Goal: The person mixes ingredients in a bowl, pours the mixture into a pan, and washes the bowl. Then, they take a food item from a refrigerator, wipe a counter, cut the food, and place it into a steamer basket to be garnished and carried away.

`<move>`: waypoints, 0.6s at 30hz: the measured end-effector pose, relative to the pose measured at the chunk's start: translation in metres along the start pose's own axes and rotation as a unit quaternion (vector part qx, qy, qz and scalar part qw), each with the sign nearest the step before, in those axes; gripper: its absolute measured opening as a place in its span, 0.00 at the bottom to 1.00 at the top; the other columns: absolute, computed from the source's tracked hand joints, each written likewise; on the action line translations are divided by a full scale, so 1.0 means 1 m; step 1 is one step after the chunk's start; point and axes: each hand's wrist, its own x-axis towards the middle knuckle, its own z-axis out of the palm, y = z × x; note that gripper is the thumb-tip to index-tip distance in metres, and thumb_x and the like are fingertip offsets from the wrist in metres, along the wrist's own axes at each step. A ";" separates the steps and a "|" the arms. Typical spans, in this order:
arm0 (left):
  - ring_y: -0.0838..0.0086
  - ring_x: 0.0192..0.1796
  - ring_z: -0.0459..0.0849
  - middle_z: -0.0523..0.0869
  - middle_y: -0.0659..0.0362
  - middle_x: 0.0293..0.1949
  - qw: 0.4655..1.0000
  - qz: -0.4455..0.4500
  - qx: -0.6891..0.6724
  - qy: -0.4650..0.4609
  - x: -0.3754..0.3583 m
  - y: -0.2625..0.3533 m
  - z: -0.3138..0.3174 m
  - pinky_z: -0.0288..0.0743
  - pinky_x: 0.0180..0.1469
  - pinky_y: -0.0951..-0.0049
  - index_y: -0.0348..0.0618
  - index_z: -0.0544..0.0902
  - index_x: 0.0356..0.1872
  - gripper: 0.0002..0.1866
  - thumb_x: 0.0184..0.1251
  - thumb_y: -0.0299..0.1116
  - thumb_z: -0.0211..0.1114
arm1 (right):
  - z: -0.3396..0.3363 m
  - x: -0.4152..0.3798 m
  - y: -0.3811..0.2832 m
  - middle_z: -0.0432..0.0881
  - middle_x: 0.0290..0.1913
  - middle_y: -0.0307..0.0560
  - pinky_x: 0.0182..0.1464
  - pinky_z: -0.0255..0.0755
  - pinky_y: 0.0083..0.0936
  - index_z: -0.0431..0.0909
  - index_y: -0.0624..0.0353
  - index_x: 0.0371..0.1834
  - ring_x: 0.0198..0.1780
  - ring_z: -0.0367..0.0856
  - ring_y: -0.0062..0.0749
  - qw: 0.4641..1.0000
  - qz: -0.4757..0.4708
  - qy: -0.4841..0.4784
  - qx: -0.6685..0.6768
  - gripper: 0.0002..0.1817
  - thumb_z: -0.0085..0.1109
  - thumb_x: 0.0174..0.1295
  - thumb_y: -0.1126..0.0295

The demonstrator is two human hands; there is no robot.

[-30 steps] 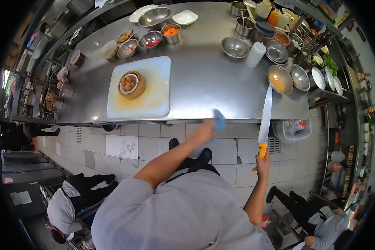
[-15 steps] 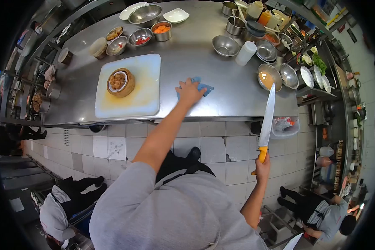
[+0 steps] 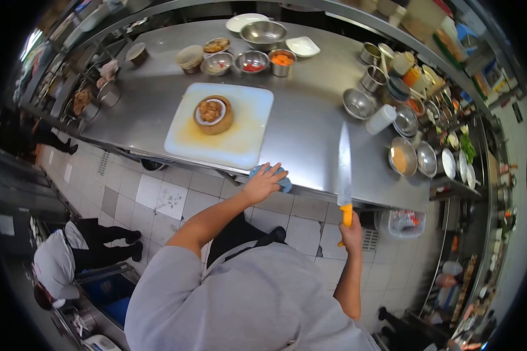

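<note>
At the front edge of the steel table [image 3: 310, 134], my left hand [image 3: 263, 185] presses on a crumpled blue cloth [image 3: 284, 183], its fingers bent over it. My right hand [image 3: 352, 233] grips the yellow handle of a long knife [image 3: 345, 167], whose blade points forward over the table. Just left of the cloth lies a white cutting board [image 3: 253, 111] with yellowish stains. On the board stands a round bamboo steamer [image 3: 226, 121] with a white dish of brown food pieces [image 3: 211, 110] in it.
Along the back are a large metal bowl [image 3: 263, 34], a pot of orange slices [image 3: 281, 63] and several small bowls. To the right stand a white squeeze bottle [image 3: 381, 120] and a bowl of orange liquid [image 3: 401, 158]. A person [image 3: 58, 257] is behind at lower left.
My left hand has drawn the cloth back from the tabletop to its front edge. The knife has swung left, away from the bowl of orange liquid. The camera view has turned.
</note>
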 end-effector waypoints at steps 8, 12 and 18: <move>0.51 0.58 0.74 0.77 0.49 0.56 0.959 -0.179 -0.034 0.218 -0.120 -0.057 -0.090 0.69 0.57 0.54 0.50 0.82 0.35 0.17 0.39 0.21 0.68 | 0.083 0.098 -0.074 0.81 0.46 0.59 0.51 0.73 0.32 0.65 0.55 0.67 0.47 0.82 0.47 0.994 -0.066 -0.036 -0.077 0.34 0.56 0.50 0.75; 0.49 0.56 0.75 0.76 0.45 0.57 0.839 -0.421 0.110 0.326 -0.221 -0.141 -0.138 0.69 0.58 0.53 0.47 0.81 0.43 0.21 0.42 0.19 0.65 | 0.123 0.133 -0.074 0.81 0.45 0.60 0.51 0.74 0.36 0.66 0.58 0.66 0.45 0.82 0.50 0.986 -0.113 0.001 -0.121 0.34 0.60 0.51 0.73; 0.53 0.61 0.73 0.73 0.43 0.60 0.659 -0.614 0.002 0.435 -0.312 -0.300 -0.159 0.65 0.64 0.64 0.40 0.82 0.47 0.16 0.57 0.32 0.69 | 0.150 0.167 -0.110 0.78 0.48 0.56 0.52 0.73 0.34 0.77 0.62 0.55 0.47 0.79 0.45 0.938 -0.222 0.031 -0.265 0.23 0.65 0.54 0.73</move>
